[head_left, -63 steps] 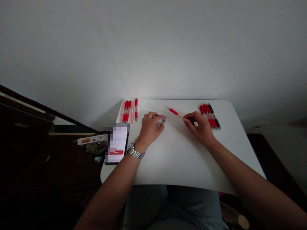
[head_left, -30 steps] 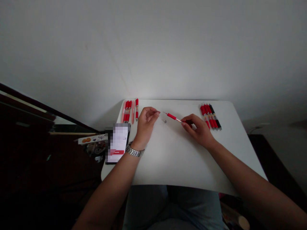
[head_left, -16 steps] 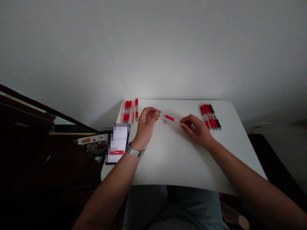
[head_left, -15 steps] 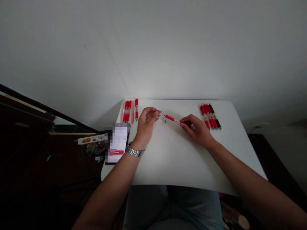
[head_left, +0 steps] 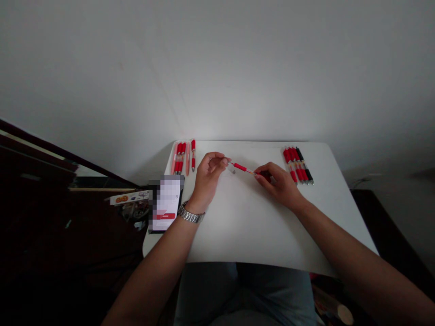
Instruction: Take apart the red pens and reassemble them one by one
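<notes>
A ballpoint pen with a red grip and clear barrel (head_left: 240, 167) hangs slantwise above the white table, between my two hands. My right hand (head_left: 276, 182) is closed, pinching the clear rear end of the barrel with thumb and forefinger. At the pen's front, my left hand (head_left: 211, 172) is closed too, its fingertips on the thin end of what looks like a pen refill (head_left: 231, 163). Most of that refill is hidden in the barrel or behind the fingers. Just below lies a small silver pen tip (head_left: 233, 171) on the tabletop.
Several red pens and a black pen (head_left: 305, 165) lie in a row at the right. To the left, a pink tray (head_left: 188, 159) holds red pens, with one red pen (head_left: 193, 155) beside it. A phone (head_left: 166, 203) rests at the table's (head_left: 244, 226) left edge.
The pen's red grip has shifted slightly left towards my left fingertips, so less of the thin refill shows. More orange-red shows in the barrel near my right hand.
</notes>
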A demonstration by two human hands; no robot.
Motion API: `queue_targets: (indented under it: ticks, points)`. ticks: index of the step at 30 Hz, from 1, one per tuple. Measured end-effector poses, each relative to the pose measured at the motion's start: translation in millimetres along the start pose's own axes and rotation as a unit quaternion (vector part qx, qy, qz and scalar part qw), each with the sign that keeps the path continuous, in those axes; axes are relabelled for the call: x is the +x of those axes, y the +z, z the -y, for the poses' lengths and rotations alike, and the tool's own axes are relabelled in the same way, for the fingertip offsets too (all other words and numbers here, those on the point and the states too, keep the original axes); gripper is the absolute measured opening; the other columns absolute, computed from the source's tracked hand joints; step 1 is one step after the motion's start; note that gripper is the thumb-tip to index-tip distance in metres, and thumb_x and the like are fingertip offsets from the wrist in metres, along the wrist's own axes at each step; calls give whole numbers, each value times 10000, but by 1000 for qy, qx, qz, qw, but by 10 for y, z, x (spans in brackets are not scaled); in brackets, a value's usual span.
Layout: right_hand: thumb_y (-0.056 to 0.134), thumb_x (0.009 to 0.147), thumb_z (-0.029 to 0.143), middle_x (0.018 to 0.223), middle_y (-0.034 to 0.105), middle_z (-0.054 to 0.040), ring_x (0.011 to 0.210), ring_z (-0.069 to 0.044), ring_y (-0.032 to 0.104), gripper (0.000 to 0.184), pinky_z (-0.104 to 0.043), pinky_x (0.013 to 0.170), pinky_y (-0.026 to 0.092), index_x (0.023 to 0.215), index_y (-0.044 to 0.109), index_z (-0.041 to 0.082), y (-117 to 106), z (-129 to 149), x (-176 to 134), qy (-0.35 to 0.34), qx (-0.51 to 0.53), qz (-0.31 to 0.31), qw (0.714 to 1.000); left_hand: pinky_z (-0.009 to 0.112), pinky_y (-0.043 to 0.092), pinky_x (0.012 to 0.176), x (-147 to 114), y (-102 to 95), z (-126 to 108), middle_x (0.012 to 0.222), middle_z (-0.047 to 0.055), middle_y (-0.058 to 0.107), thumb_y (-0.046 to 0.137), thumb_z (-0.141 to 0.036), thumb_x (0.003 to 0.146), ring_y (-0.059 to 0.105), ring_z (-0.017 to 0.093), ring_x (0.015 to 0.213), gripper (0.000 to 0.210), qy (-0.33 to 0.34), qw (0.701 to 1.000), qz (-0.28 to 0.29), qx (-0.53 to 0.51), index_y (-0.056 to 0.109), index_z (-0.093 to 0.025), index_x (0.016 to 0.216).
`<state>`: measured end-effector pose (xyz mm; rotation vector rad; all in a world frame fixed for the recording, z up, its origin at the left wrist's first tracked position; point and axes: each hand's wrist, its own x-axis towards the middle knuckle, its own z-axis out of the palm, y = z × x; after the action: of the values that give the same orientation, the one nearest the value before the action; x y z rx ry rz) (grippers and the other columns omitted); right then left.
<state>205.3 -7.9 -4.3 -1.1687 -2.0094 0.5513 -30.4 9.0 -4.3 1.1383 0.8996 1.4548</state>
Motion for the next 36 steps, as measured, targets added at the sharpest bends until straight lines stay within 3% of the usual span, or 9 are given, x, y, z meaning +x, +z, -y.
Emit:
queue_targets:
  ticks: [11, 21, 36]
  points:
    - [591, 980, 342, 825, 611, -44, 713, -179, 579, 137, -328, 643, 484, 1000, 623, 210, -4, 18, 0, -3, -3, -3, 1000, 304, 498, 947, -2, 10, -29, 996, 37, 725, 769, -311, 870, 678, 146, 992, 223, 9, 1000, 11, 21, 636, -211, 1018]
    - [587, 983, 329, 826, 603, -44, 701, -174, 567, 126, -329, 638, 479, 1003, 626, 211, -13, 40, 9, -17, -4, -8, 1000, 271, 511, 864, -12, 1, -66, 966, 24, 673, 767, -323, 863, 646, 137, 927, 205, 18, 997, 27, 74, 651, -201, 980]
    - [593, 983, 315, 820, 593, -36, 698, -171, 556, 101, -326, 638, 475, 1007, 617, 219, -18, 44, 0, -26, 6, -14, 1000, 258, 489, 835, -30, 23, -14, 953, 21, 670, 794, -335, 836, 618, 126, 893, 236, -46, 998, 48, 0, 689, -207, 1004]
